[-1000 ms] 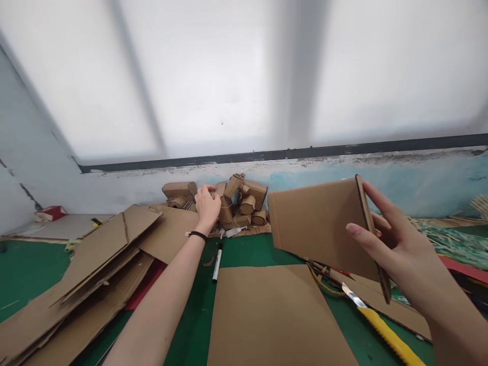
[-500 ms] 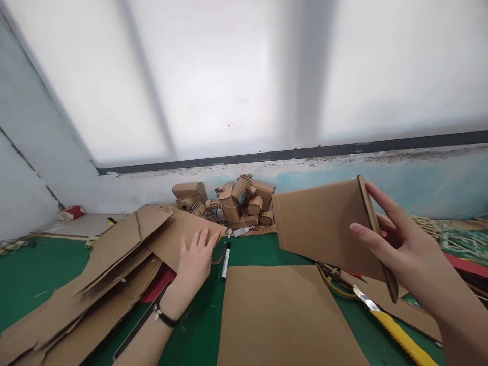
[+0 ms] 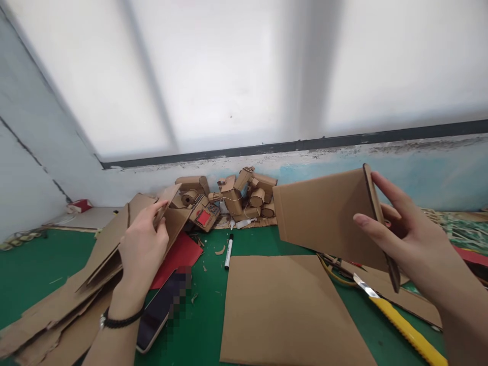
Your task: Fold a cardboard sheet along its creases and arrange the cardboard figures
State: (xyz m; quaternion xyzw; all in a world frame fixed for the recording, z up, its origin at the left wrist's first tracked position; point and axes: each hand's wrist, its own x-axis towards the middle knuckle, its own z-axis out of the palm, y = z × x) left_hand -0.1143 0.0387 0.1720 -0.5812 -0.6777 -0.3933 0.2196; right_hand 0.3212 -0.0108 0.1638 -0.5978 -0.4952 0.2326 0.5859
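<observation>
At the left, my left hand [image 3: 147,241] is closed on the edge of a cardboard sheet [image 3: 172,199], lifting it beside a stack of cardboard pieces [image 3: 102,244]. My right hand [image 3: 404,229] grips a folded cardboard piece [image 3: 324,216] by its upright end panel, thumb on the inner side and fingers behind. This piece is held above the table at the right. Below and between my hands, a flat cardboard sheet [image 3: 290,310] lies on the green table [image 3: 202,310].
A yellow utility knife [image 3: 400,325] with its blade out lies at the right. A marker [image 3: 229,251], a phone [image 3: 162,310] and red paper [image 3: 179,259] lie left of the flat sheet. Small cardboard models [image 3: 231,195] and a glue bottle [image 3: 245,222] stand or lie along the wall.
My left hand has moved left and closed on the cardboard sheet, raising it. The red paper, phone and a model with a red panel are uncovered. My right hand keeps its hold.
</observation>
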